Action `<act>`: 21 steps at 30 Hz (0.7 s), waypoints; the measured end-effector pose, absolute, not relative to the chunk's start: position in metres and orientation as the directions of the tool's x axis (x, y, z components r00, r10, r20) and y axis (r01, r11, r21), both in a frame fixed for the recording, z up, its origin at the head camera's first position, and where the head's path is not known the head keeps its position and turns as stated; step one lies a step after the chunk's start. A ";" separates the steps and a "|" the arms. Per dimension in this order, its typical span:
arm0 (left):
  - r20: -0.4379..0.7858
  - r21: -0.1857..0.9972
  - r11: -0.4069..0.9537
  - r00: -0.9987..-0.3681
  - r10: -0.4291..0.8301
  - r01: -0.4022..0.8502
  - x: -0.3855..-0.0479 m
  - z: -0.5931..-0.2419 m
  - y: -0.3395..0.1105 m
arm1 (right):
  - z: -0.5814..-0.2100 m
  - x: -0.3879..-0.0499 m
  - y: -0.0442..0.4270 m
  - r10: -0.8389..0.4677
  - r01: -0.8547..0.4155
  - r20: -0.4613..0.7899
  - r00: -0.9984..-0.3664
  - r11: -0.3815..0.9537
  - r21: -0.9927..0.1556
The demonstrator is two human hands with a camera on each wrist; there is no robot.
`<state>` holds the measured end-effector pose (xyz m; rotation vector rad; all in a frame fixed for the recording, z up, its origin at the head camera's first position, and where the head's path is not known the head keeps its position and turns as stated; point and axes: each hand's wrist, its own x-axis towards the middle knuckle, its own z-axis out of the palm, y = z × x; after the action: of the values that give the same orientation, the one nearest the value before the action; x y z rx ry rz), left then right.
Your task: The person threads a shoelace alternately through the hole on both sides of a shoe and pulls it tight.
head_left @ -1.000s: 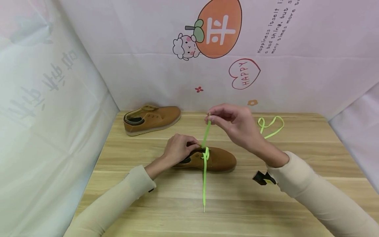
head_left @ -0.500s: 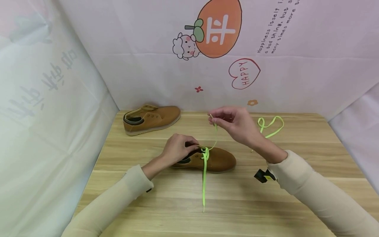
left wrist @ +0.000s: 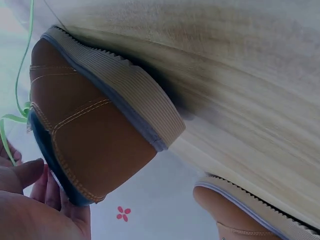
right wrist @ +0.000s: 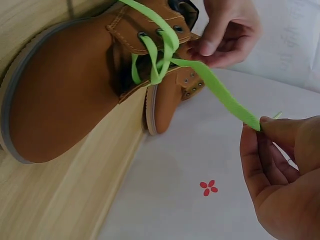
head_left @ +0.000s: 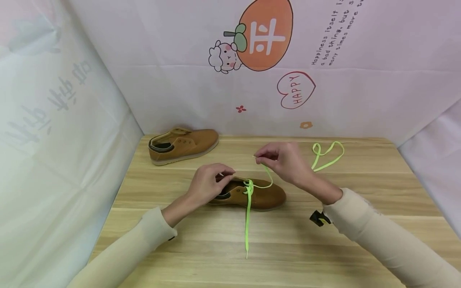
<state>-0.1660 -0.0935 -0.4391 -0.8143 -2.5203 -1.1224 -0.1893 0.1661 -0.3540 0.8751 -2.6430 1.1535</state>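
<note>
A brown leather shoe [head_left: 268, 196] stands on the table, toe to the right. A neon green shoelace [head_left: 247, 224] runs through its front eyelets, one end hanging over the near side. My right hand [head_left: 288, 162] pinches the other end near its tip, above the shoe; the slack lace [right wrist: 220, 92] stretches from the eyelets to those fingertips in the right wrist view. My left hand [head_left: 207, 184] is beside the shoe's opening, its thumb and fingers loosely bent close to the eyelet flap. In the left wrist view, that hand [left wrist: 40, 210] is next to the collar, holding nothing visible.
A second brown shoe [head_left: 187, 146] without a lace sits at the back left, near the white printed cloth wall [head_left: 180, 92]. Another green lace [head_left: 329, 160] lies looped at the back right of the wooden table [head_left: 306, 256].
My right hand has lowered with the lace end, and the lace went from taut to slack, curving over the toe side. My left hand has drawn slightly left, off the eyelet flap.
</note>
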 end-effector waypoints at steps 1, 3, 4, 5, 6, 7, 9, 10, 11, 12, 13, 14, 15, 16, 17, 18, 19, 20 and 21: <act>0.451 0.597 0.540 -0.805 0.386 0.594 -0.164 -0.438 -0.095 | -0.356 -0.189 0.166 -0.466 -0.562 0.333 -0.820 0.541 -0.625; 0.448 0.595 0.539 -0.803 0.393 0.596 -0.160 -0.437 -0.096 | -0.360 -0.190 0.166 -0.480 -0.570 0.328 -0.813 0.549 -0.611; 0.441 0.596 0.541 -0.805 0.398 0.594 -0.157 -0.436 -0.097 | -0.362 -0.190 0.166 -0.490 -0.573 0.320 -0.811 0.555 -0.603; 0.430 0.596 0.545 -0.808 0.404 0.590 -0.155 -0.436 -0.097 | -0.364 -0.190 0.166 -0.501 -0.577 0.312 -0.807 0.559 -0.595; 0.419 0.592 0.552 -0.810 0.410 0.586 -0.153 -0.436 -0.098 | -0.366 -0.190 0.165 -0.512 -0.582 0.305 -0.803 0.565 -0.584; 0.407 0.589 0.560 -0.812 0.418 0.583 -0.151 -0.435 -0.098 | -0.368 -0.190 0.165 -0.523 -0.588 0.297 -0.798 0.571 -0.573; 0.388 0.576 0.574 -0.813 0.434 0.582 -0.148 -0.435 -0.098 | -0.372 -0.189 0.165 -0.541 -0.596 0.283 -0.792 0.582 -0.554; 0.382 0.566 0.582 -0.811 0.443 0.584 -0.147 -0.435 -0.098 | -0.373 -0.189 0.165 -0.548 -0.601 0.281 -0.788 0.582 -0.547; 0.377 0.555 0.590 -0.810 0.450 0.586 -0.146 -0.435 -0.098 | -0.374 -0.189 0.164 -0.554 -0.606 0.280 -0.784 0.584 -0.540; 0.373 0.544 0.597 -0.808 0.457 0.589 -0.145 -0.435 -0.097 | -0.375 -0.188 0.164 -0.559 -0.610 0.280 -0.781 0.584 -0.535; 0.371 0.536 0.601 -0.805 0.463 0.593 -0.144 -0.436 -0.097 | -0.376 -0.188 0.163 -0.564 -0.613 0.278 -0.778 0.581 -0.535; 0.369 0.530 0.604 -0.803 0.468 0.595 -0.143 -0.437 -0.096 | -0.376 -0.187 0.162 -0.569 -0.618 0.279 -0.774 0.581 -0.530; 0.368 0.525 0.607 -0.802 0.470 0.596 -0.143 -0.438 -0.096 | -0.377 -0.187 0.162 -0.573 -0.623 0.281 -0.770 0.580 -0.525; 0.364 0.524 0.610 -0.804 0.470 0.594 -0.142 -0.438 -0.096 | -0.377 -0.186 0.161 -0.579 -0.628 0.281 -0.766 0.580 -0.519; 0.363 0.524 0.612 -0.805 0.469 0.592 -0.141 -0.440 -0.096 | -0.378 -0.186 0.160 -0.584 -0.635 0.284 -0.760 0.578 -0.512; 0.364 0.521 0.614 -0.805 0.469 0.593 -0.141 -0.441 -0.096 | -0.379 -0.186 0.159 -0.589 -0.641 0.286 -0.756 0.576 -0.507; 0.367 0.517 0.617 -0.804 0.467 0.594 -0.140 -0.442 -0.095 | -0.380 -0.186 0.158 -0.594 -0.646 0.286 -0.752 0.575 -0.503; 0.367 0.515 0.619 -0.806 0.465 0.592 -0.140 -0.443 -0.095 | -0.381 -0.185 0.157 -0.600 -0.651 0.286 -0.747 0.574 -0.497; 0.370 0.510 0.623 -0.805 0.463 0.593 -0.139 -0.443 -0.095 | -0.382 -0.185 0.156 -0.605 -0.657 0.288 -0.742 0.572 -0.492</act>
<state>-0.1391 -0.0947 -0.4433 -0.8706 -2.6434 -0.9407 -0.1849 0.1560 -0.3824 1.0888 -2.7068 0.9026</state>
